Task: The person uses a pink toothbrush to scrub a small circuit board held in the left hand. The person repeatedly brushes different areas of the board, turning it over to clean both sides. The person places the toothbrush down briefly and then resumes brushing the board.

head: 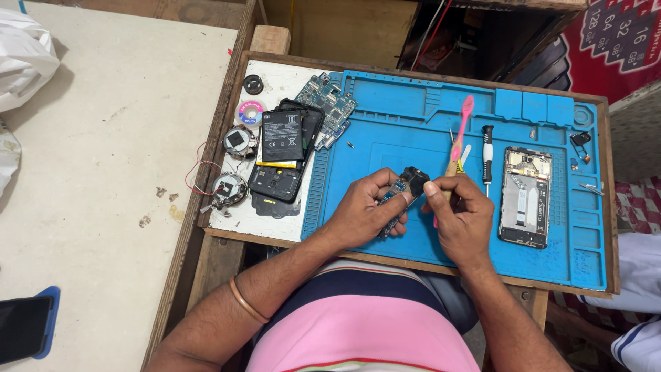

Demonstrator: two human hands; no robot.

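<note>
Wooden edges frame a small work tray (pixel 606 207), and a big blue rubber mat (pixel 413 124) covers most of it. To the left of the tray is a pale table (pixel 103 172) with a white bag (pixel 24 58) in its far corner and a dark phone in a blue case (pixel 24 327) at its near edge.

The left hand (pixel 361 210) holds a small blue circuit board (pixel 398 196) over the middle of the mat, with its fingers wrapped around the board's lower part. The right hand (pixel 461 217) is just beside it. Its fingers are pinched together on a little black part (pixel 415 180) at the top of the board. Whether they also grip the pink stick (pixel 460 131) behind them, I cannot tell.

A screwdriver with a black and white handle (pixel 487 148) lies on the mat near the right hand. Farther right lies an open phone frame (pixel 525 196) with shiny metal inside.

On the white strip left of the mat sits a pile: a flat black battery (pixel 282 136) with a white label on its face, on top of a black phone back (pixel 275 182), with another blue-green board (pixel 327 103) behind. Beside the pile are a round roll with a pink and white sticker (pixel 249 112) and two round metal parts (pixel 234 165) with red wires.

A red sign with white marks (pixel 616 41) hangs in the far right corner.
</note>
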